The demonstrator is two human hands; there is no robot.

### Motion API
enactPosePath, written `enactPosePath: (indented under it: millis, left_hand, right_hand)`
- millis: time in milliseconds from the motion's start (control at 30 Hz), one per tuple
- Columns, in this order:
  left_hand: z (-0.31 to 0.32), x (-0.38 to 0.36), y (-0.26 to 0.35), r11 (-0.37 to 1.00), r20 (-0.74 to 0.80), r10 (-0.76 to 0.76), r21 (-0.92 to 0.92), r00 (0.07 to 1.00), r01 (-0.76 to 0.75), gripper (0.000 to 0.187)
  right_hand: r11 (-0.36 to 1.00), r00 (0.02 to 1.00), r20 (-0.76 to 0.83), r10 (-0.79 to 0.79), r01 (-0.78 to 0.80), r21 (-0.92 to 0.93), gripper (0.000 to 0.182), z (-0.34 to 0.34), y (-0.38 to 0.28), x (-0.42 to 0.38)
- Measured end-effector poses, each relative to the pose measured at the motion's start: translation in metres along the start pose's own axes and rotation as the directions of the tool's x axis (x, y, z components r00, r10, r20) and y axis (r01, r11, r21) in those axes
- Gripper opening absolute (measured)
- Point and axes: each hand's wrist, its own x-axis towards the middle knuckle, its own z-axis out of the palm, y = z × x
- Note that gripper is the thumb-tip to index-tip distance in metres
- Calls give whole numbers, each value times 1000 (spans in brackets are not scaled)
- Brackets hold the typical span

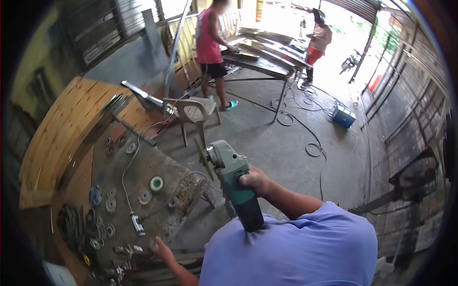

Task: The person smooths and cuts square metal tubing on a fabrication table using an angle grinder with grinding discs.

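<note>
A green and black angle grinder (234, 183) is held up in front of my chest, its disc (205, 159) towards the upper left. My right hand (255, 181) is wrapped round the grinder's body, with the thumb on its side. Low over the near edge of the worktable (162, 176) is my left hand (160, 249); its fingers are small and blurred, and I cannot tell if they hold anything. Near that hand, a white power socket (137, 224) on a cord and small metal parts (129, 250) lie on the table.
Several grinding discs (111, 205) and a green-centred roll (156, 184) lie on the worktable. Beyond it stands a plastic chair (193, 112). Two people are near a metal-laden table (267, 66). Cables (312, 150) trail over the floor towards a blue box (343, 116).
</note>
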Motion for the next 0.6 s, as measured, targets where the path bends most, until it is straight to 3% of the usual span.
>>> enactPosePath:
  millis: [100, 133, 167, 233, 267, 300, 333, 367, 400, 433, 500, 567, 600]
  left_hand:
    - [-19, -11, 10, 993, 251, 86, -105, 964, -62, 54]
    - [-32, -13, 21, 1000, 424, 27, 3, 905, -31, 57]
    - [-43, -29, 48, 994, 540, -84, 106, 837, 31, 60]
    - [-81, -52, 23, 898, 530, -309, 436, 790, 59, 78]
    - [-109, -51, 19, 733, 583, -644, 656, 495, 179, 80]
    - [-140, -69, -6, 662, 416, -651, 720, 635, 207, 78]
    - [-169, -83, -34, 587, 177, -667, 724, 724, 363, 72]
    - [-202, -86, -74, 529, -46, -595, 729, 802, 435, 71]
    - [-225, -78, -94, 622, -362, -477, 505, 801, 598, 71]
    - [-236, -75, -106, 726, -648, -362, 255, 670, 638, 73]
    - [-253, -51, -105, 856, -844, -333, -85, 420, 509, 73]
    - [-278, -29, -99, 941, -863, -262, -129, 432, 313, 72]
    - [-276, -8, -102, 965, -914, -194, -113, 356, 235, 72]
  right_hand:
    - [998, 996, -75, -43, 39, -52, 65, -9, 3, -6]
    - [998, 994, -106, -12, 6, -63, 62, -11, 5, -4]
    - [980, 982, -152, 110, -132, -147, 52, -22, -2, -11]
    - [982, 971, -196, 139, -160, -97, 48, -79, 19, -25]
    - [990, 985, -156, 77, -58, 126, 58, -71, 21, -27]
    - [974, 996, -50, 78, -65, 217, 66, -74, 16, -27]
    - [968, 995, 92, -31, 7, 252, 72, -76, 12, -11]
    - [957, 981, 191, -25, -32, 290, 77, -70, 11, 0]
    - [968, 988, 153, -1, -38, 250, 83, -70, 7, 11]
    - [980, 980, 191, 50, -85, 180, 85, -62, 0, 23]
    - [976, 977, 199, 75, -113, 186, 85, -54, 3, 29]
    - [982, 974, 203, 102, -132, 138, 83, -38, 13, 17]
    - [982, 970, 214, 115, -143, 122, 83, -36, 14, 19]
